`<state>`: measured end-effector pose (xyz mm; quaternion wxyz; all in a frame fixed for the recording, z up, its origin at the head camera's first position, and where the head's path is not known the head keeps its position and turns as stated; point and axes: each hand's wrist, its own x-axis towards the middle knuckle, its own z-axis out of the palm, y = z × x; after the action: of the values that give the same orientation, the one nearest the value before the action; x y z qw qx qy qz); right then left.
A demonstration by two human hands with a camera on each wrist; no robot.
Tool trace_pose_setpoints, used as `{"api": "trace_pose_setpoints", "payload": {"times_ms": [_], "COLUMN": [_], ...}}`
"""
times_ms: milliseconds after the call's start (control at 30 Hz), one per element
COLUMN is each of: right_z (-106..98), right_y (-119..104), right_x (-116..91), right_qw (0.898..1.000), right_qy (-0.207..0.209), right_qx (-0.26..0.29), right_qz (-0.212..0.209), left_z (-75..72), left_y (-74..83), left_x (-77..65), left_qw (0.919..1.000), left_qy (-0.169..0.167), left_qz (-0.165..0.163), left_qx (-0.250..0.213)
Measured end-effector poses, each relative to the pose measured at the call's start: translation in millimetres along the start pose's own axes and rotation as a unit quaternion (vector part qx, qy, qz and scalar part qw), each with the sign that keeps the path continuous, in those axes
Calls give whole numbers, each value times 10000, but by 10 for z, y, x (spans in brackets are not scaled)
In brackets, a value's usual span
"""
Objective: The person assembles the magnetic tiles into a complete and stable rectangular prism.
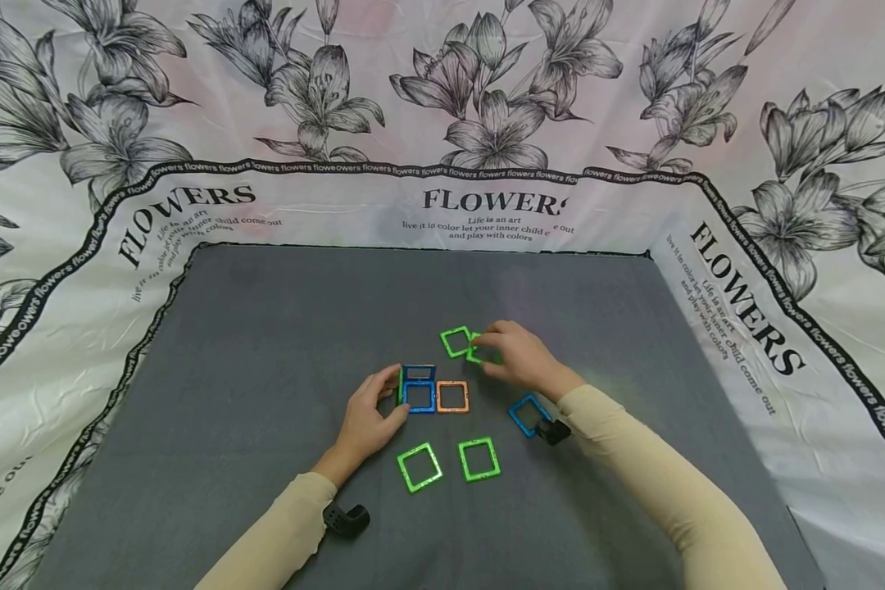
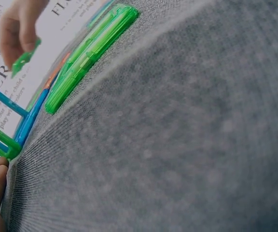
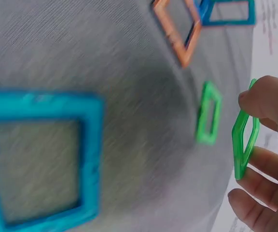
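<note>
My right hand (image 1: 519,356) pinches a green square magnetic tile (image 3: 240,140) between thumb and fingers, lifted off the cloth in the left wrist view. Close by lies another green tile (image 1: 456,342). My left hand (image 1: 369,419) grips an upright green tile (image 1: 401,385) by its ends, thumb in front and fingers behind. That tile stands along the left side of a flat blue tile (image 1: 419,397). A second blue tile (image 1: 419,373) stands up at the flat one's back edge. To the right, an orange tile (image 1: 453,397) lies flat against it.
Nearer the front, two green tiles, one on the left (image 1: 419,468) and one on the right (image 1: 479,459), lie flat on the grey cloth (image 1: 265,328). A loose blue tile (image 1: 528,415) lies below my right wrist. Flower-printed white cloth (image 1: 354,205) borders the grey area.
</note>
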<state>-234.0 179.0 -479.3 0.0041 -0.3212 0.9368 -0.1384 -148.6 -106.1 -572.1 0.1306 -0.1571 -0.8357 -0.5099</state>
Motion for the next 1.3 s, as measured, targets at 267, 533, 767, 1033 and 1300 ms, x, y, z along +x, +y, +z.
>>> {"api": "trace_pose_setpoints", "payload": {"times_ms": [267,533,767,1033,1300], "right_z": [-33,3,69,118,133], "right_y": [-332,-653,-799,-808,-811], "right_x": [182,304,365,355,349], "right_qw": [9976,9930,9885,9882,9879], "right_qy": [-35,-268,-385,-424,-381], "right_qx": [-88,-89,-31,27,40], "right_qz": [-680,-1150,-1462,-1474,-1502], "left_z": [-8,-9,-11,-7,1], "left_y": [-7,-19,-27,-24,-37], "left_x": [8,4,4,9,11], "left_qw": [10000,9999,9998,9998,9998], "left_qy": [-12,7,12,39,1], "left_qz": [33,133,163,189,198], "left_qx": [-10,-108,-84,-13,53]}}
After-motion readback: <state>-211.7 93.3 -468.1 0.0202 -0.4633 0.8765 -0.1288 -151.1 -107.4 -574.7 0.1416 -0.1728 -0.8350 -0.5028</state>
